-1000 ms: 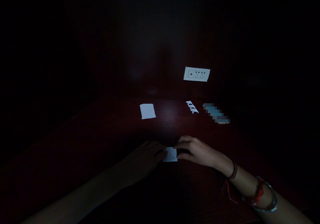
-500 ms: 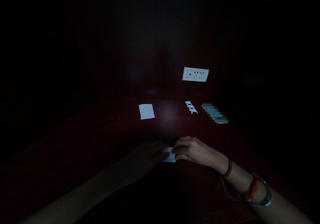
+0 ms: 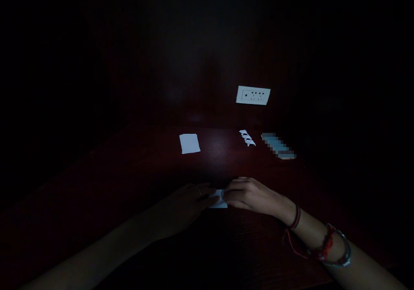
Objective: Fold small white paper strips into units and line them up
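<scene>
A small white sheet of paper lies on the dark red table between my two hands, partly covered by fingers. From the left, my left hand reaches over its edge. Its fingers are stretched out, with the thumb lying on the paper and a ring on one finger. My right hand has its fingers bent and closed together at the sheet's right edge. Those fingertips partly hide the paper there. Deep shadow covers much of the left hand.
Farther back on the table lies a stack of white paper squares. Several folded white paper pieces form a row to its right, beside a phone with a blurred screen. A socket plate is on the wall behind.
Both hands keep nearly the same place on the paper. My right fingers have shifted very slightly at its right edge.
</scene>
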`<state>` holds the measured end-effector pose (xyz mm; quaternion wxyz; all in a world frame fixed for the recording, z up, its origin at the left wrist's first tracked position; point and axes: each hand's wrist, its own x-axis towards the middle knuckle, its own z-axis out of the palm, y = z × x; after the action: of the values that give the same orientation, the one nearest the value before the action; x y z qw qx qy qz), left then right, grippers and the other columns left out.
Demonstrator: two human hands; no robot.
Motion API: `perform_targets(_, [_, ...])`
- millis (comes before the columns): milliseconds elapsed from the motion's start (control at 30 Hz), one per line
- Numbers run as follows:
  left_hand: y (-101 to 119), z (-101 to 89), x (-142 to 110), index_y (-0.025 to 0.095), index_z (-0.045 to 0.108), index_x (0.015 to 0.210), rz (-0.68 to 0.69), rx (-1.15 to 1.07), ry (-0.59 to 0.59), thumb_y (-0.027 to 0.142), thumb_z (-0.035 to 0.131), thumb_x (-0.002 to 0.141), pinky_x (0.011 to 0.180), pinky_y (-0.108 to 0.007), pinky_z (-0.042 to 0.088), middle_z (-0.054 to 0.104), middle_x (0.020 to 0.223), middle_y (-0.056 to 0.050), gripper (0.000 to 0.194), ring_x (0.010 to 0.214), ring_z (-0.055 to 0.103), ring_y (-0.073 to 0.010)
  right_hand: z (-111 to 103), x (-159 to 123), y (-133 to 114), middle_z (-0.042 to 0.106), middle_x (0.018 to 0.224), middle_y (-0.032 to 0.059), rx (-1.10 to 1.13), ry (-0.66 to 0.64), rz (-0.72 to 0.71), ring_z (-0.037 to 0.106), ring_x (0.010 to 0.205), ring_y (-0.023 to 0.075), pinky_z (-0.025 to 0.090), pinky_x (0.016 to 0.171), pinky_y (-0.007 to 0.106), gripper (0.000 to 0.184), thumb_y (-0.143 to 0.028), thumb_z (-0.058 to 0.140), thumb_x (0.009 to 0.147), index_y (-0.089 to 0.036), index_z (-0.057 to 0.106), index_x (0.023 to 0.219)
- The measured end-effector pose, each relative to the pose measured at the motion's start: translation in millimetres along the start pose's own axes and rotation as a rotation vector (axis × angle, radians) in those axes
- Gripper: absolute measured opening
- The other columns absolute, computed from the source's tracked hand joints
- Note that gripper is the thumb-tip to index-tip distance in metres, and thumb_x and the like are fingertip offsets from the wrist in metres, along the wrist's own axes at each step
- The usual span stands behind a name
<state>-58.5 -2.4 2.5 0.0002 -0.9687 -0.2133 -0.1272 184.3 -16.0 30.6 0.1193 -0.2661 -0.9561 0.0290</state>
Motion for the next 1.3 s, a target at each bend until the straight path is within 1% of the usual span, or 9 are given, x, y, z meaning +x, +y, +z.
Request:
perform_targets(200, [0.4, -3.6, -1.9, 0.028, 0.025, 0.129, 0.032, -0.012, -0.02, 0.008, 0.044, 0.081, 0.094, -0.04, 0.031, 0.034, 0.131, -0.002, 0.056, 0.119, 0.03, -0.0224, 0.7, 2.0, -3.1, 0.057, 0.082, 0.0038, 0.055, 0.029, 0.067, 0.051, 0.077, 0.0119, 0.039, 0.074, 0.024, 0.018, -0.021, 0.04, 0.084, -0.016, 0.058, 0.087])
perform_targets(367, [-1.3, -0.7, -2.2, 0.03, 0.025, 0.129, 0.017, -0.006, -0.031, 0.008, 0.044, 0.081, 0.094, -0.04, 0.032, 0.03, 0.133, 0.0, 0.056, 0.121, 0.027, -0.0224, 3.2, 3.7, -6.3, 0.054, 0.081, 0.0032, 0.188, 0.098, 0.207, 0.051, 0.072, 0.0106, 0.04, 0.066, 0.02, 0.013, -0.015, 0.044, 0.08, -0.015, 0.057, 0.084])
perform_targets(467, [-2.0, 0.0, -1.4, 0.028, 0.025, 0.129, 0.025, 0.005, -0.028, 0.006, 0.043, 0.08, 0.096, -0.04, 0.029, 0.025, 0.135, -0.001, 0.057, 0.122, 0.023, -0.0234, 6.7, 5.1, -6.5, 0.053, 0.079, 0.0022, 0.276, 0.143, 0.287, 0.05, 0.069, 0.0099, 0.039, 0.063, 0.019, 0.011, -0.013, 0.046, 0.077, -0.015, 0.056, 0.082])
perform_targets(567, [-0.9, -2.4, 0.2, 0.027, 0.026, 0.129, 0.029, 0.0, -0.04, 0.005, 0.041, 0.08, 0.096, -0.038, 0.027, 0.027, 0.135, 0.0, 0.056, 0.12, 0.027, -0.0208, 10.9, 6.5, -5.6, 0.052, 0.076, 0.0008, 0.324, 0.187, 0.336, 0.048, 0.067, 0.009, 0.038, 0.062, 0.018, 0.01, -0.01, 0.046, 0.075, -0.015, 0.055, 0.077])
perform_targets(667, [0.7, -5.3, 1.3, 0.027, 0.025, 0.129, 0.031, -0.016, -0.059, 0.005, 0.038, 0.081, 0.096, -0.037, 0.026, 0.031, 0.133, 0.001, 0.055, 0.119, 0.031, -0.0186, 14.4, 7.8, -4.4, 0.05, 0.074, 0.0, 0.336, 0.22, 0.37, 0.047, 0.066, 0.0085, 0.037, 0.061, 0.018, 0.011, -0.008, 0.045, 0.074, -0.015, 0.053, 0.074])
perform_targets(800, [-0.2, -4.6, 1.1, 0.029, 0.021, 0.13, 0.027, -0.004, -0.105, 0.007, 0.04, 0.08, 0.096, -0.04, 0.023, 0.03, 0.133, 0.003, 0.058, 0.121, 0.027, -0.0202, 16.9, 9.2, -3.2, 0.049, 0.072, -0.0003, 0.34, 0.242, 0.409, 0.046, 0.065, 0.0083, 0.036, 0.061, 0.018, 0.011, -0.007, 0.044, 0.073, -0.015, 0.051, 0.072])
perform_targets(967, [-4.5, -0.5, 1.7, 0.031, 0.017, 0.131, 0.01, 0.003, -0.149, 0.01, 0.041, 0.081, 0.095, -0.04, 0.021, 0.029, 0.134, 0.004, 0.059, 0.123, 0.023, -0.0209, 17.5, 11.2, -2.4, 0.048, 0.069, -0.0009, 0.338, 0.239, 0.417, 0.045, 0.063, 0.0079, 0.035, 0.059, 0.017, 0.011, -0.007, 0.043, 0.073, -0.015, 0.048, 0.069])
perform_targets(1167, [-4.0, -0.6, 1.8, 0.03, 0.019, 0.131, -0.005, -0.006, -0.136, 0.008, 0.039, 0.081, 0.096, -0.038, 0.02, 0.028, 0.134, 0.005, 0.058, 0.124, 0.021, -0.0187, 17.8, 13.5, -2.0, 0.048, 0.069, -0.0009, 0.331, 0.239, 0.436, 0.044, 0.062, 0.0077, 0.034, 0.057, 0.017, 0.01, -0.009, 0.043, 0.074, -0.015, 0.047, 0.068])
perform_targets(1300, [-2.9, -0.5, 2.1, 0.03, 0.022, 0.13, -0.02, -0.003, -0.12, 0.007, 0.037, 0.081, 0.096, -0.036, 0.021, 0.027, 0.135, 0.005, 0.056, 0.123, 0.022, -0.0179, 18.9, 14.7, -2.2, 0.048, 0.068, -0.0011, 0.32, 0.241, 0.445, 0.044, 0.061, 0.0074, 0.033, 0.056, 0.017, 0.009, -0.009, 0.044, 0.073, -0.015, 0.048, 0.067])
